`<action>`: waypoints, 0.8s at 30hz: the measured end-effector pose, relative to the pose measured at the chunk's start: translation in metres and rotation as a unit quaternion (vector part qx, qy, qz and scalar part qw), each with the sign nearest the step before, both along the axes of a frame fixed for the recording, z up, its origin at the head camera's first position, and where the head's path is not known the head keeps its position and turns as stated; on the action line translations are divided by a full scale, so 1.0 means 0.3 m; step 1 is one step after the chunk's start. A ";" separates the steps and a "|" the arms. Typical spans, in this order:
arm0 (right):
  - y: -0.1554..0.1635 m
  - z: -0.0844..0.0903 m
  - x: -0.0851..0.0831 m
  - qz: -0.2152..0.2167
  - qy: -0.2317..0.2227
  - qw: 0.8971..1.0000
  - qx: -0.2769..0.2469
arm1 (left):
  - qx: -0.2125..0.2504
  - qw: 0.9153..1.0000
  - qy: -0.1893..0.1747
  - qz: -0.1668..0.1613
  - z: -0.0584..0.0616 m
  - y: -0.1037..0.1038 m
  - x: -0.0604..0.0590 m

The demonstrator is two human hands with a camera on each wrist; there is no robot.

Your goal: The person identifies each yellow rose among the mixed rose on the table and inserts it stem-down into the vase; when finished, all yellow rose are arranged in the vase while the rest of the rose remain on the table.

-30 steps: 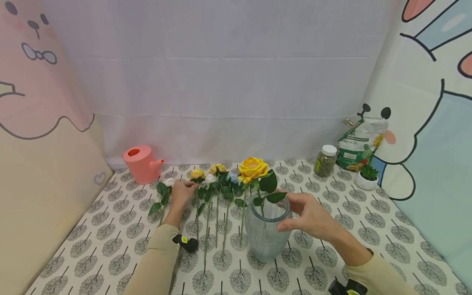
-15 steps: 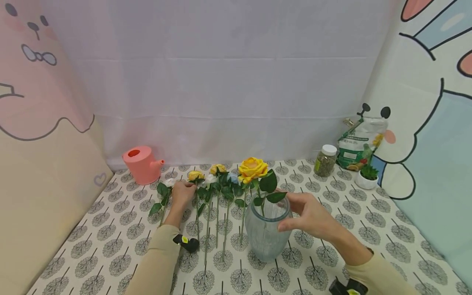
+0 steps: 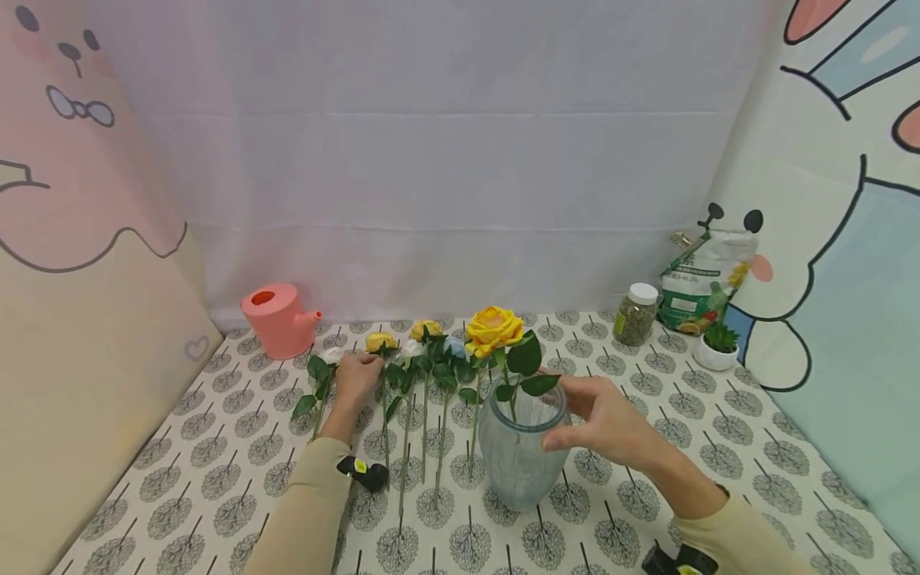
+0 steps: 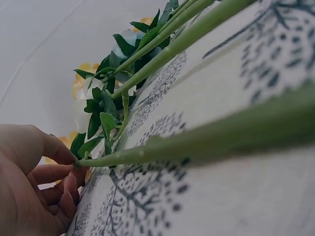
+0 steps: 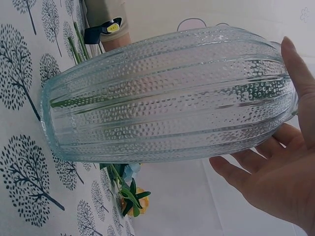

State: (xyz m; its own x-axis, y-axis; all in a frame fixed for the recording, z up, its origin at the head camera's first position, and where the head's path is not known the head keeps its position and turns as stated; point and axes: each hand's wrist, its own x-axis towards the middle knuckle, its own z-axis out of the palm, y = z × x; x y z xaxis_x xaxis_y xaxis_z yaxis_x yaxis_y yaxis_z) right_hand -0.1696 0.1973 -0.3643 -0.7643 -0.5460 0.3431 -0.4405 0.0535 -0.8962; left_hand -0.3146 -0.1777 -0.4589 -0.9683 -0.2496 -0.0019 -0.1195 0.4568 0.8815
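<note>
My left hand (image 3: pixel 355 383) pinches a yellow rose (image 3: pixel 381 341) by its stem, just under the bloom, among a row of roses lying on the table. In the left wrist view its green stem (image 4: pixel 206 140) runs from the thumb and fingertips toward the camera. On the right, a ribbed clear glass vase (image 3: pixel 519 471) stands upright with one big yellow rose (image 3: pixel 493 330) in it. My right hand (image 3: pixel 611 419) holds the vase near its rim, thumb in front and fingers behind, as the right wrist view also shows.
White rose (image 3: pixel 331 354) lies left of my left hand; white, yellow and blue (image 3: pixel 454 346) ones lie between it and the vase. A pink watering can (image 3: pixel 280 322) stands back left. Back right are a lidded jar (image 3: pixel 636 315), a bag (image 3: pixel 704 279) and a potted succulent (image 3: pixel 717 346).
The yellow rose in my left hand has shifted very slightly left, its bloom a little lower. My right hand and the vase have stayed in place.
</note>
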 end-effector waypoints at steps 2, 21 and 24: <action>0.000 0.000 0.001 0.001 -0.001 1.000 0.000 | 0.006 1.000 0.002 0.005 -0.001 -0.002 -0.001; 0.001 -0.002 -0.002 -0.001 0.004 1.000 0.007 | 0.108 0.994 0.019 0.011 0.062 -0.050 0.005; 0.001 0.000 -0.001 -0.002 0.004 1.000 0.009 | 0.144 0.989 0.023 0.011 0.107 -0.056 0.011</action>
State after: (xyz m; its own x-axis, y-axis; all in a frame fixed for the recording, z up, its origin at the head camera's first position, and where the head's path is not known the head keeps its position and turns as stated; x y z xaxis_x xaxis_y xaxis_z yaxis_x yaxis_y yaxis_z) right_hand -0.1699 0.1976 -0.3642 -0.7637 -0.5490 0.3396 -0.4473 0.0707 -0.8916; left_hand -0.3113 -0.1946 -0.4268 -0.9635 -0.2657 -0.0316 -0.0828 0.1836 0.9795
